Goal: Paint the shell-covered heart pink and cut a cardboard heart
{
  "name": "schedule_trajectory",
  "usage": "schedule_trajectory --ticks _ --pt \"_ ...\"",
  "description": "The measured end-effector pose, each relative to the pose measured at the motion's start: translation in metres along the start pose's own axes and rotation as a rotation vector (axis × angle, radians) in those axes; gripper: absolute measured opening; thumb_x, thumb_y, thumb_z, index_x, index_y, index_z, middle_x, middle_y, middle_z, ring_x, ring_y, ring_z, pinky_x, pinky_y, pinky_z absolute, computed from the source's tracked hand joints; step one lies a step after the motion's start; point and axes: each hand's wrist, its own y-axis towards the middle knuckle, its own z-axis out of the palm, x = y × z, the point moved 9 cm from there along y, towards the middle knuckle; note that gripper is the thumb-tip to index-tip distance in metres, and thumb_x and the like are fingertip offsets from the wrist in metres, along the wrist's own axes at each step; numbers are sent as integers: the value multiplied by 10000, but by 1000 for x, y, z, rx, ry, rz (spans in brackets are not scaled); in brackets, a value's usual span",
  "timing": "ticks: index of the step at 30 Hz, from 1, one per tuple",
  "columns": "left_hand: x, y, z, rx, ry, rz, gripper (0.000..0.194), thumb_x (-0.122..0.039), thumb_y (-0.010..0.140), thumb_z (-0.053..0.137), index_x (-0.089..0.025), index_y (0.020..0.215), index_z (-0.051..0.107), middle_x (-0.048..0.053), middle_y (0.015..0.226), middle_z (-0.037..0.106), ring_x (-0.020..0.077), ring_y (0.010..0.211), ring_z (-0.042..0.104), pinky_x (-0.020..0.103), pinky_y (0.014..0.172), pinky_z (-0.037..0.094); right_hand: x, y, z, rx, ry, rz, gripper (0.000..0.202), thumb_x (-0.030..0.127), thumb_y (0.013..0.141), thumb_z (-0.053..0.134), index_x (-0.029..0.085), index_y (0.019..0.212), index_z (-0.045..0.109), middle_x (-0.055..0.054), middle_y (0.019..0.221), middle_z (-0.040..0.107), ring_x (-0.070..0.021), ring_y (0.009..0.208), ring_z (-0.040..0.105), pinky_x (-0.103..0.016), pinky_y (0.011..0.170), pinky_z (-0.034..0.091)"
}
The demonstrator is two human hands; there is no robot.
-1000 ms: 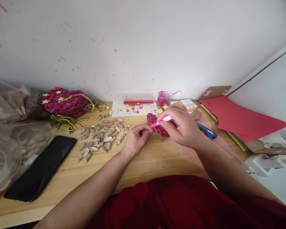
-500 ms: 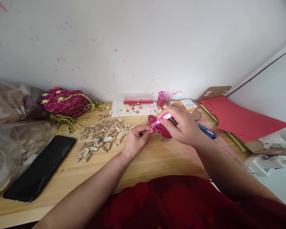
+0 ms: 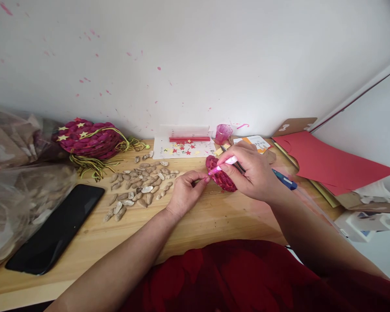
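Observation:
My right hand [image 3: 251, 175] is closed around a pink-and-white pen [image 3: 229, 161], whose tip points left and down to my left fingertips. A slim dark pointed tool [image 3: 223, 148] also pokes out of the right hand. My left hand [image 3: 186, 193] pinches thumb and forefinger together at the pen's tip; what they hold is too small to make out. Just behind the pen lies a magenta bumpy piece [image 3: 225, 182], partly covered by the right hand. Several loose peanut shells [image 3: 146, 189] are spread on the table to the left.
A white sheet [image 3: 162, 149] bears red and yellow paper stars. Behind stands a pink-stained cup [image 3: 223, 133]. Far left are a magenta star-covered bundle [image 3: 94, 138] with cords, plastic bags [image 3: 6, 208] and a black phone [image 3: 56, 229]. Red card [image 3: 338, 160] and a blue-handled tool [image 3: 284, 180] lie right.
Both hands stay almost in place. The pen and right hand have shifted slightly right, with the pen tip still by my left fingertips. The whole view has also drifted a little.

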Motion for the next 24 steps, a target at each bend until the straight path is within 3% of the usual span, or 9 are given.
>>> schedule_trajectory --ticks 14,24 --pt "7 1 0 -1 -37 -72 180 -316 825 715 -157 855 794 75 878 798 210 815 708 299 751 522 -27 -12 -5 -135 106 109 61 239 964 588 232 926 635 -24 815 644 -191 776 587 -351 738 433" --pt "7 2 -1 -2 0 -71 186 -318 825 703 -156 842 792 67 842 790 202 790 697 295 736 516 -41 -19 0 -141 181 160 80 282 987 569 240 963 633 -27 821 630 -182 739 571 -340 677 428"
